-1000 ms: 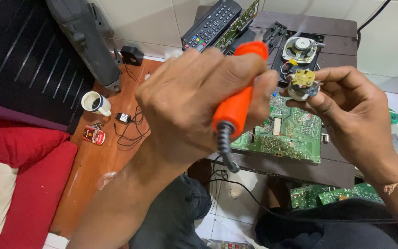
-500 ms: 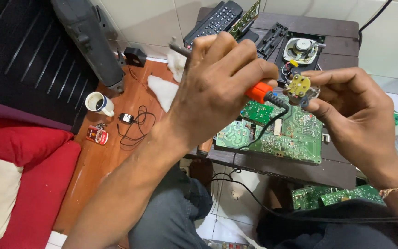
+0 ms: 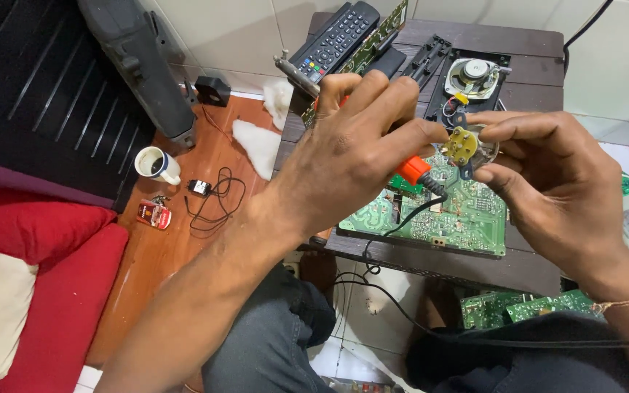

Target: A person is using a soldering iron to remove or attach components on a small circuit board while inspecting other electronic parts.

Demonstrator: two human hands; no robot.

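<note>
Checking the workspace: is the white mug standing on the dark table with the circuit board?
No, the white mug stands on the wooden floor, left of the dark table.

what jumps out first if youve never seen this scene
Two hands meet at centre: the left hand grips an orange-handled soldering iron, and the right hand pinches a small round yellow part. Beneath them a green circuit board lies on the dark table, and a red cushion fills the lower left.

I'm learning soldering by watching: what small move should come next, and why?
Probably swing the soldering iron around: the left hand grips it with the metal tip pointing away, toward the remote control, while the right hand holds the small yellow-faced part ready.
</note>
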